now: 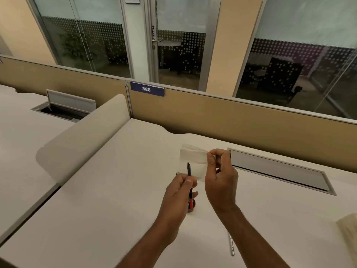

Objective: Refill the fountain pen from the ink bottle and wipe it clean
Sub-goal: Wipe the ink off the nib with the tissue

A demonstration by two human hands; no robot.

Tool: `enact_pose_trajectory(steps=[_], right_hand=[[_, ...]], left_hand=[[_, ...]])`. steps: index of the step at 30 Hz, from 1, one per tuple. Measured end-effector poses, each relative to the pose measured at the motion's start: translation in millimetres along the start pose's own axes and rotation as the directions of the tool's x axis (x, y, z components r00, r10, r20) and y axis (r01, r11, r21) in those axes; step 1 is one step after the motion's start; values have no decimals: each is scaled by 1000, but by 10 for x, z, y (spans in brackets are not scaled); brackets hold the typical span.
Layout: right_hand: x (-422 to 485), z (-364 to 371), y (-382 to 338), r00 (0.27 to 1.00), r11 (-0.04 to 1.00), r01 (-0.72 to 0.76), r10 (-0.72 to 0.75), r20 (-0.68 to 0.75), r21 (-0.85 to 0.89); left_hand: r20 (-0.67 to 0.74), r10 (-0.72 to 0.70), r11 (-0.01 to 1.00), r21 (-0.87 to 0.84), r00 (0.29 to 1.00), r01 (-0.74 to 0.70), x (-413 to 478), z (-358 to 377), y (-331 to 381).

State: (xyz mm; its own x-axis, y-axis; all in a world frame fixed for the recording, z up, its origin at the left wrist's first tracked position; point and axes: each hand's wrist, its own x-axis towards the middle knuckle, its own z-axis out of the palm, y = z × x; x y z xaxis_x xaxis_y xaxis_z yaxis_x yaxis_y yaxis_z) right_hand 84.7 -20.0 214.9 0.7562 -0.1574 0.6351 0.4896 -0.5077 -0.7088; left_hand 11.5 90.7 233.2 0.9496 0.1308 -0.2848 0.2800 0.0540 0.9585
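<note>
My left hand (180, 190) grips the fountain pen (189, 171) above the desk, its dark nib end pointing up and its red converter end hanging below the fist. My right hand (221, 176) pinches a folded white tissue (193, 161) by its right edge and holds it just behind the nib. A dark round object (193, 204), perhaps the ink bottle, shows only partly under my left hand. A silver pen part (231, 244) lies on the desk by my right forearm.
The white desk (116, 200) has a cable tray with a raised lid (276, 169) at the right. A curved side divider (83, 140) stands at the left. A tan partition (231, 120) runs along the back. Something pale (349, 229) sits at the right edge.
</note>
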Motion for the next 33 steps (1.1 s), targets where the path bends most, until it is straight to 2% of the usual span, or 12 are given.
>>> enact_pose_trajectory(steps=[4,9,13,16,22,26,33], right_hand=[[46,84,14,992,988,-123,120,33,95],[174,26,57,940,906,-338,310,145,255],[280,-82,132,830,750,-557,485,276,356],[320,-150,202,738,638,-674,555,384,372],[349,-279,233,602,467,-796,545,584,384],[335,-257,216,555,463,-821,513,655,333],[347,-91,168,496,439,-844,424,758,307]], left_hand=[[-15,-28,999,-21,999,28,116,45,1],[-41,-42,999,-33,998,40,239,160,9],[-67,-53,998,-29,996,51,277,290,19],[-94,-54,998,-37,994,51,278,378,28],[-157,-37,999,-31,987,32,266,466,-15],[-189,-31,999,-30,981,25,276,392,-84],[-128,-5,1000,18,992,8,400,113,-69]])
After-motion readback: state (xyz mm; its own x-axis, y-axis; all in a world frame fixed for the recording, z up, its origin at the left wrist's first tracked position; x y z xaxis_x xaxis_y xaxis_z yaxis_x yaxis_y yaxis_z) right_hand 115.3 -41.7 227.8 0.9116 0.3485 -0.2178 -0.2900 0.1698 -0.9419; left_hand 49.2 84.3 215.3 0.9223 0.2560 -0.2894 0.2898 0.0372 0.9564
